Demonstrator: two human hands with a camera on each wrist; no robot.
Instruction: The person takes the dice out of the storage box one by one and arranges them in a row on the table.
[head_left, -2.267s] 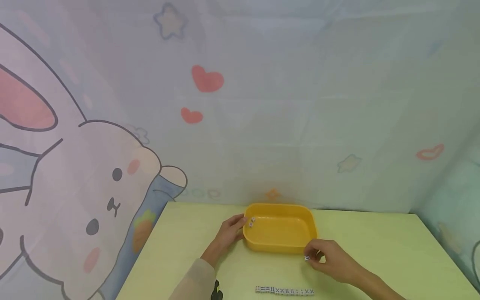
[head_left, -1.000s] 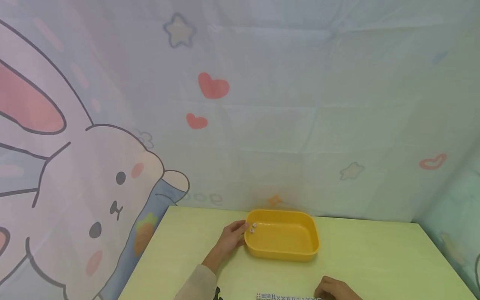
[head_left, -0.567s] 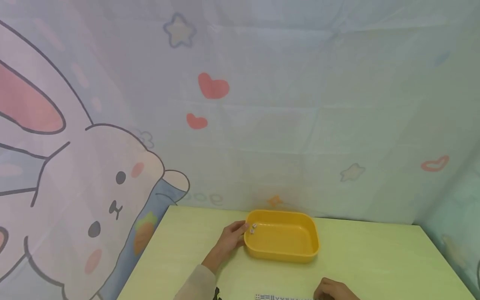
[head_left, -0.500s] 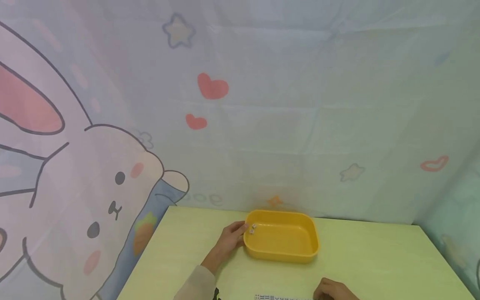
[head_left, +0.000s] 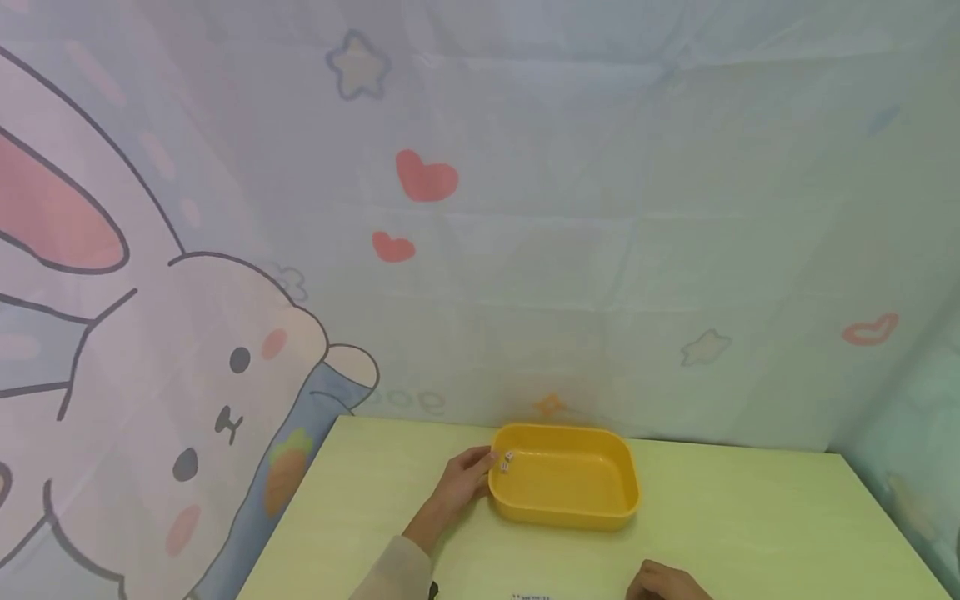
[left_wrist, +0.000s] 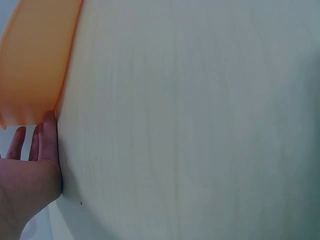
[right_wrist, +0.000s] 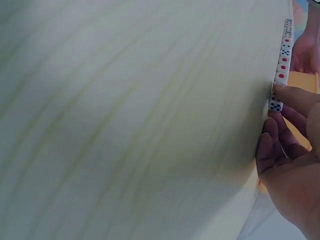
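Observation:
My left hand [head_left: 461, 482] rests against the left end of the yellow tray [head_left: 562, 515], its fingers fairly straight along the outer wall in the left wrist view. Two small white dice [head_left: 506, 461] lie inside the tray near that end. My right hand [right_wrist: 295, 160] pinches a white die [right_wrist: 275, 106] between thumb and fingers at the near end of a row of dice [right_wrist: 283, 66]. The row stands on the table in a straight line, with red and dark pips showing. In the head view only part of the row and of my right hand [head_left: 663, 582] shows at the bottom edge.
The pale green-yellow table [head_left: 735, 517] runs back to a cloth backdrop [head_left: 570, 208] printed with a rabbit, hearts and stars. A small dark object [head_left: 433, 590] stands beside my left sleeve [head_left: 396, 571] at the bottom edge.
My right hand has moved from the tray's near right corner down to the right end of the dice row, carrying a die. My left hand stays at the tray. The head view has tilted up slightly.

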